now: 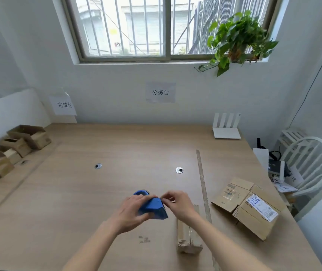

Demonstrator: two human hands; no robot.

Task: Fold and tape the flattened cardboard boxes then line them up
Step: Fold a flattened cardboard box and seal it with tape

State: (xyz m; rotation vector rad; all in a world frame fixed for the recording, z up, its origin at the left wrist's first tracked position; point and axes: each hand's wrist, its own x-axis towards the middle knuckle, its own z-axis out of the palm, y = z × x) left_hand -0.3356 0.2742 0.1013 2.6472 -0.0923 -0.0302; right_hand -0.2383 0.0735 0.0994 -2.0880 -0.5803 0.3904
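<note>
Soft daylight from the barred window [168, 28] lights everything evenly; shadows faint. Wide-angle bending warps the edges, and detail around the fingers [166, 196] seems slightly blurred.

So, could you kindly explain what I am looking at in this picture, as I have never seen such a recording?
There is no machine here. A person wears a camera on the head, so this single picture looks forward and down at their own two bare hands over a wooden table. The left hand holds a blue tape dispenser; the right hand pinches at its front edge, probably at the tape end, which is too small to see. Under the right wrist lies a small box. To the right lies flattened cardboard with a shipping label. Finished boxes stand in a row at the left edge. A router stands at the back.
</note>
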